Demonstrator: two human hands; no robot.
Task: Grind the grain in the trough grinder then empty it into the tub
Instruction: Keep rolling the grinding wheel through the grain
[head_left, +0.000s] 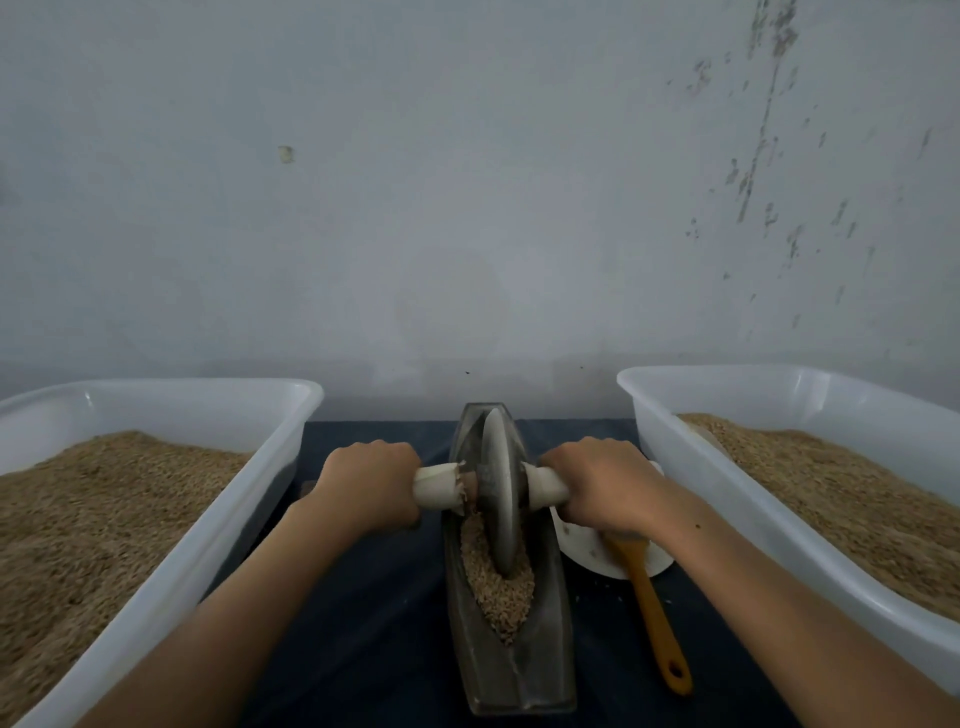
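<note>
Your left hand (366, 480) and right hand (605, 483) each grip the one wheel's (500, 488) handle; two tubs (249, 499) hold grain.

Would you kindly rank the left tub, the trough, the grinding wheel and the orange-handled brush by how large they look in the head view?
1. Left tub, though cut off by the frame
2. Trough
3. Grinding wheel and brush: too alike to rank; the brush is partly hidden.

both tubs (291, 457) cut off by frame edges, white dish (582, 545) half hidden under right wrist
</note>
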